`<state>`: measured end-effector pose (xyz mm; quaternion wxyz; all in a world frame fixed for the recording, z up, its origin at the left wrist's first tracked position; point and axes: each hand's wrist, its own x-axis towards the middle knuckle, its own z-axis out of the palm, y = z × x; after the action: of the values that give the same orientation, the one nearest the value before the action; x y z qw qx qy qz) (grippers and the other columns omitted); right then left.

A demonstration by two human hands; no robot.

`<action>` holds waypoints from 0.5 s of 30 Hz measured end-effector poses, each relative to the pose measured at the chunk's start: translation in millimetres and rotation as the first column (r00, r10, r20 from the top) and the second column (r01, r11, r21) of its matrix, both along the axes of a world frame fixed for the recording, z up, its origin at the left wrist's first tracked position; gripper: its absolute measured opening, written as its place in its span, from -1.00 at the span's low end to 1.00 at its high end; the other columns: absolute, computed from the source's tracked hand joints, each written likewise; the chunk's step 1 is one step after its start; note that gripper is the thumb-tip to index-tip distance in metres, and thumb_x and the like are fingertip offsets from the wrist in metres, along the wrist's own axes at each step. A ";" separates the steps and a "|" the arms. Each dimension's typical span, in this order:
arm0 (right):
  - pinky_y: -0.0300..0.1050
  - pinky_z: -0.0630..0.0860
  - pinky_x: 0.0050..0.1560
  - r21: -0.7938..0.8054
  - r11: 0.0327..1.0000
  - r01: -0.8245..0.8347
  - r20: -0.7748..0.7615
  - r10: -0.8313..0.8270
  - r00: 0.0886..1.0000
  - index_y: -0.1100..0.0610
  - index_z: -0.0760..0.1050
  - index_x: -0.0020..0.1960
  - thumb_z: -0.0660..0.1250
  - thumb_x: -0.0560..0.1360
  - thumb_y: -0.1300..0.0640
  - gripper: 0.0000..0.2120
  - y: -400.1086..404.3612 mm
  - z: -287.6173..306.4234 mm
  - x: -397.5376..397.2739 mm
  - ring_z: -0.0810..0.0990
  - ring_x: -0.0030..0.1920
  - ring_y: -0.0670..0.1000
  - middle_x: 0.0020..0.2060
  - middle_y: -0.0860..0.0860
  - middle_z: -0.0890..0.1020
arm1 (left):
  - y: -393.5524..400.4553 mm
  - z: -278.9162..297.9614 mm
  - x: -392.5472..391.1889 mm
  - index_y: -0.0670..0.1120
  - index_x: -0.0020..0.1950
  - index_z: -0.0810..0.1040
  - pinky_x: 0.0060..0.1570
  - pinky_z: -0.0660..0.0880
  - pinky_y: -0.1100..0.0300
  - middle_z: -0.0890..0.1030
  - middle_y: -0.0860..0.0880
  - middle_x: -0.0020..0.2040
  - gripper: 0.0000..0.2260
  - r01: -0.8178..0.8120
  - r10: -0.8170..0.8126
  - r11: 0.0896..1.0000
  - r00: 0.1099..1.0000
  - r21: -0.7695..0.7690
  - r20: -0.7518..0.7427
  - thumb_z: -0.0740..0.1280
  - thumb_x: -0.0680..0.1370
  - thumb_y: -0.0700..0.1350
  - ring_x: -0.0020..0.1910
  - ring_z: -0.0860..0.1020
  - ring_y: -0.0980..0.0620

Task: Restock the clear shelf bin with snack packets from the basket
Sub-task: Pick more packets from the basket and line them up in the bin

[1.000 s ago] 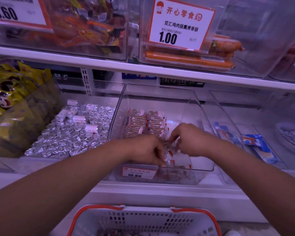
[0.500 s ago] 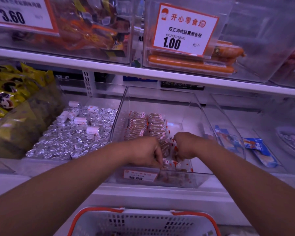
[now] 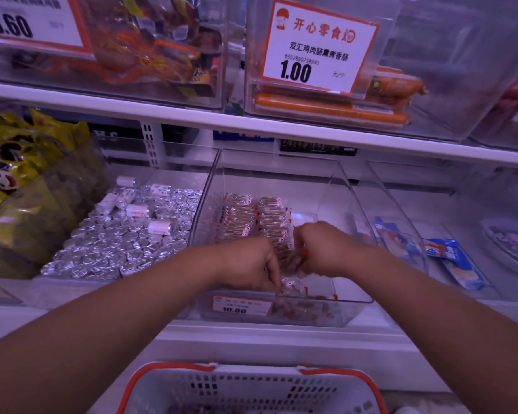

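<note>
The clear shelf bin (image 3: pixel 353 186) sits in the middle of the lower shelf with a 10.80 price tag (image 3: pixel 242 305) on its front. Two neat rows of small brown snack packets (image 3: pixel 253 218) stand in its back left part. Both my hands are inside the bin near its front. My left hand (image 3: pixel 248 264) has its fingers curled down onto loose packets (image 3: pixel 293 286) at the front wall. My right hand (image 3: pixel 320 249) grips a small bunch of packets. The white basket with orange rim (image 3: pixel 251 386) is below, at the bottom edge; its contents are barely visible.
A bin of silver foil pieces and white rolls (image 3: pixel 126 234) lies left of the clear bin, yellow bags (image 3: pixel 18 162) further left. Blue packets (image 3: pixel 449 258) lie in bins to the right. The upper shelf (image 3: pixel 251 127) with sausages (image 3: pixel 335 109) overhangs.
My right hand has moved left toward my left hand and closed around packets in the bin's front. The left hand stays nearly in place.
</note>
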<state>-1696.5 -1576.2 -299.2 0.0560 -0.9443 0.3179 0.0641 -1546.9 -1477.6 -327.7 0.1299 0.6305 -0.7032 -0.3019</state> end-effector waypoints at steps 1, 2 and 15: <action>-0.25 0.34 -0.23 0.031 0.999 -0.011 -0.003 0.011 1.000 0.04 0.51 -0.04 0.56 0.29 0.16 -0.68 1.8 -5.9 -0.6 0.64 -0.03 0.12 -0.01 0.13 0.67 | 0.4 0.8 -0.1 -0.07 -0.06 0.75 -0.15 0.49 0.27 0.73 0.03 -0.17 -0.90 0.007 -0.007 1.000 1.000 0.000 0.007 0.52 0.45 -0.10 -0.26 0.57 0.17; -0.24 0.35 -0.20 0.064 0.998 -0.022 -0.003 0.023 1.000 0.06 0.53 0.02 0.56 0.29 0.17 -0.65 3.2 -11.0 -1.4 0.63 -0.02 0.12 0.00 0.12 0.67 | 0.8 1.7 -0.2 -0.08 -0.05 0.75 -0.16 0.48 0.27 0.74 0.02 -0.16 -0.90 0.019 -0.019 1.000 1.000 -0.001 0.011 0.52 0.46 -0.11 -0.26 0.58 0.16; -0.08 0.35 -0.23 -0.217 0.963 -0.157 -0.113 0.136 0.984 -0.03 0.31 0.40 0.40 0.40 0.14 -0.40 4.4 -7.6 -11.2 0.60 0.04 0.20 0.03 0.13 0.62 | 2.9 4.7 0.9 -0.08 -0.04 0.75 0.02 0.58 0.10 0.74 0.01 -0.12 -0.88 0.003 -0.003 1.000 1.000 0.027 -0.013 0.51 0.48 -0.09 -0.12 0.67 0.05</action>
<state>-1707.7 -1571.7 -306.8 -0.0716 -0.9613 0.2547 0.0773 -1546.0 -1474.6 -323.0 0.1257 0.6291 -0.6991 -0.3157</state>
